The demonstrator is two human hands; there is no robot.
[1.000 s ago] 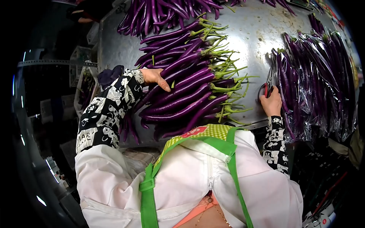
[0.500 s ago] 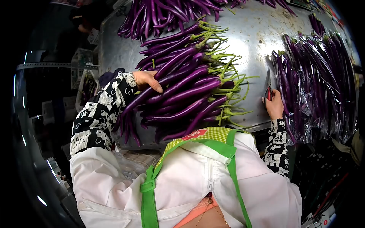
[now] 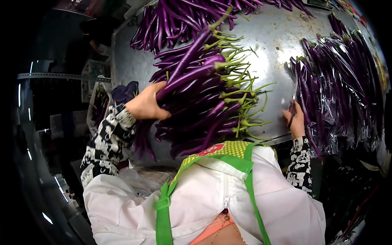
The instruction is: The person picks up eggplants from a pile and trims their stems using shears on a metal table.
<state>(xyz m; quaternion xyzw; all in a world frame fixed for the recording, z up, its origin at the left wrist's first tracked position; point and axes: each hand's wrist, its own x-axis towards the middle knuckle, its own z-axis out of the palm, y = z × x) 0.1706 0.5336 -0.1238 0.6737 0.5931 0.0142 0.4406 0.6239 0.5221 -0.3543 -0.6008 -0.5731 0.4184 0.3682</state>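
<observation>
My left hand [image 3: 148,103] is wrapped round the lower ends of several long purple eggplants [image 3: 192,77], lifted above the pile. Two of them angle up to the right, one with its green stem high near the top. Beneath and beside them lies the pile of eggplants [image 3: 212,116], green stems pointing right. My right hand [image 3: 295,119] holds scissors [image 3: 292,107], blades pointing away from me, just left of the bagged eggplants [image 3: 330,94].
The metal table [image 3: 271,49] carries another heap of eggplants [image 3: 167,24] at its far left. Crates [image 3: 93,75] stand beyond the left edge, near a dark cloth [image 3: 124,92]. Part of another person [image 3: 98,45] shows at the upper left.
My left hand has gripped and raised several eggplants from the pile, tilting their stem ends upward. My right hand, still with the scissors, has shifted slightly toward me and turned.
</observation>
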